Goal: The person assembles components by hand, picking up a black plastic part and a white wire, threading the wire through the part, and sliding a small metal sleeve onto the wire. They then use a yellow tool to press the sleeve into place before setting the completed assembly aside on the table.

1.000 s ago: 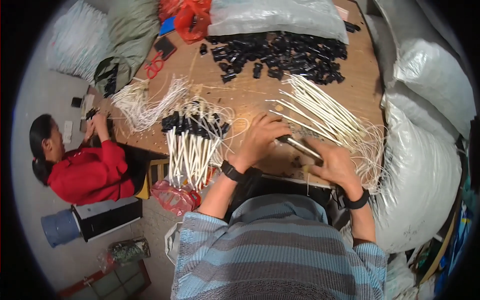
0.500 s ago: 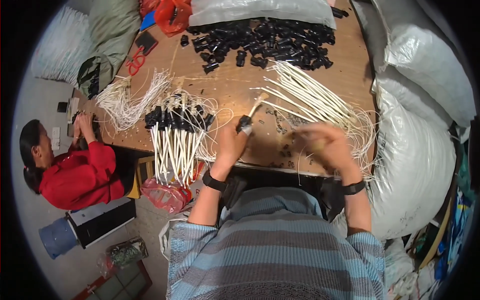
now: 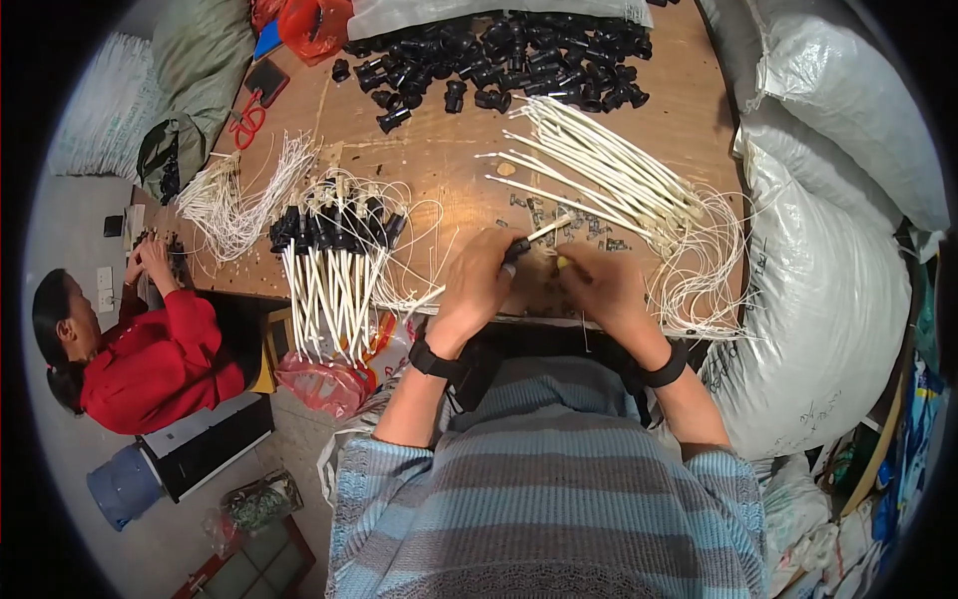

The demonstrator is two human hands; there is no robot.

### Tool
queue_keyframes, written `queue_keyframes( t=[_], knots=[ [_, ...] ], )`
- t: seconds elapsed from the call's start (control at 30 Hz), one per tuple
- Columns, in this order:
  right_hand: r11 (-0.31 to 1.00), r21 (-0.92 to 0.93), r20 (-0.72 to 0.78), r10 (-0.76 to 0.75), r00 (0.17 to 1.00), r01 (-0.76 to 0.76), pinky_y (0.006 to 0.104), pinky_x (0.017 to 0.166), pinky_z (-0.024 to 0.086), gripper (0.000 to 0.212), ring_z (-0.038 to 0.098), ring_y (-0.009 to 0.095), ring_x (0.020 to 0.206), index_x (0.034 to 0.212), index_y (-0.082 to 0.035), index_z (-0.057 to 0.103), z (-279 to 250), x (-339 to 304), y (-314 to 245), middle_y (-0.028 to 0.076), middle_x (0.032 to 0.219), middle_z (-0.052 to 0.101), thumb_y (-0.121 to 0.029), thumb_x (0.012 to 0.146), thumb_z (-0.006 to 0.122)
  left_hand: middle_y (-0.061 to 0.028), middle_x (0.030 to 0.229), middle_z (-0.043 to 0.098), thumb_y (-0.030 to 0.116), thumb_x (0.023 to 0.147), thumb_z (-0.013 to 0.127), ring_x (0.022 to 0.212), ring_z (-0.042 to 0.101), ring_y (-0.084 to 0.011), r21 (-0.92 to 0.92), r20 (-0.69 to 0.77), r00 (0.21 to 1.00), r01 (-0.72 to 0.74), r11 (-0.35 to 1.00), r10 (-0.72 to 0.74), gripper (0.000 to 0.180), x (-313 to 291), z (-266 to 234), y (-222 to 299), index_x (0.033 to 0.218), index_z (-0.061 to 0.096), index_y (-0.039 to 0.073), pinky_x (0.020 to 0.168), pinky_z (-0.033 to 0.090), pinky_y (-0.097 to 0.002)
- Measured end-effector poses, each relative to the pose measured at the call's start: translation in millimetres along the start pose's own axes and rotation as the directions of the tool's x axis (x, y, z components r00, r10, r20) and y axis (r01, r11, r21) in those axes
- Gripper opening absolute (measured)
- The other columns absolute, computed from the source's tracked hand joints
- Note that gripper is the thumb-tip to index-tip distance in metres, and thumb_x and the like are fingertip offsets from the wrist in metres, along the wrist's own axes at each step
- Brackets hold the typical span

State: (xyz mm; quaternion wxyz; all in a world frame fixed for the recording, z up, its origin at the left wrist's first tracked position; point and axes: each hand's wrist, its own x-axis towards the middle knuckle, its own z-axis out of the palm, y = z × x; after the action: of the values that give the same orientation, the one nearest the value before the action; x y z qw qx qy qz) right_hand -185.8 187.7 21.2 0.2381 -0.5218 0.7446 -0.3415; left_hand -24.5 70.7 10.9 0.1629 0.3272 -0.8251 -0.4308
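Observation:
Near the table's front edge, my left hand (image 3: pixel 475 283) is closed around a small black plastic fitting (image 3: pixel 517 249). A cream-white tube (image 3: pixel 552 229) sticks out of the fitting toward the upper right. Just to the right, my right hand (image 3: pixel 609 285) has its fingers curled together, with a yellowish bit (image 3: pixel 562 262) at the fingertips; what they grip is too small to make out. Left of my left hand lies a bunch of white tubes (image 3: pixel 329 299) with black fittings on their far ends. Beyond my right hand rests a bundle of white sleeved wires (image 3: pixel 609 165).
Small metal clips (image 3: pixel 604 230) lie scattered beyond my hands. A heap of black fittings (image 3: pixel 509 60) covers the table's back. Red-handled scissors (image 3: pixel 246 128) lie at far left. Stuffed white sacks (image 3: pixel 818 329) border the right side. A person in red (image 3: pixel 165 344) works at left.
My right hand has come left and nearer to my left hand. The left hand has shifted slightly right, and the tube in it now tilts more to the right.

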Motion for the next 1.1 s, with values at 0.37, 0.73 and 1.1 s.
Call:
queue_keyframes(
  t=[0.37,0.73,1.1],
  knots=[
    [0.993,0.086,-0.018,-0.074,0.997,0.075,0.0345,0.057,0.047,0.016,0.062,0.027,0.064,0.095,-0.006,0.068,6,2,7,0.013,0.073,0.063,-0.009,0.08,0.065,-0.017,0.1,0.063,-0.008,0.072,0.054,0.098,0.06,-0.0363,0.035,0.111,0.987,-0.121,0.992,0.116,0.041,4,4,7,0.111,0.061,0.003,0.085,0.047,-0.0394],
    [0.977,0.036,0.059,-0.211,0.976,0.21,0.0432,0.06,0.05,0.02,0.064,0.039,0.075,0.104,-0.007,0.064,13,-1,5,0.018,0.083,0.066,-0.009,0.085,0.059,-0.0136,0.108,0.066,-0.014,0.07,0.054,0.103,0.064,-0.0299,-0.226,0.259,0.966,0.056,0.973,0.004,0.05,5,2,7,0.117,0.058,0.004,0.085,0.049,-0.0371],
    [0.947,0.285,0.045,-0.167,0.985,0.147,0.0373,0.06,0.05,0.022,0.067,0.031,0.071,0.106,-0.009,0.068,8,-8,-2,0.015,0.078,0.066,-0.01,0.085,0.061,-0.0092,0.085,0.061,-0.01,0.063,0.063,0.079,0.058,-0.0279,-0.142,-0.113,0.934,-0.354,0.924,0.34,0.029,-3,1,-5,0.087,0.066,0.005,0.067,0.048,-0.0348]
  ],
)
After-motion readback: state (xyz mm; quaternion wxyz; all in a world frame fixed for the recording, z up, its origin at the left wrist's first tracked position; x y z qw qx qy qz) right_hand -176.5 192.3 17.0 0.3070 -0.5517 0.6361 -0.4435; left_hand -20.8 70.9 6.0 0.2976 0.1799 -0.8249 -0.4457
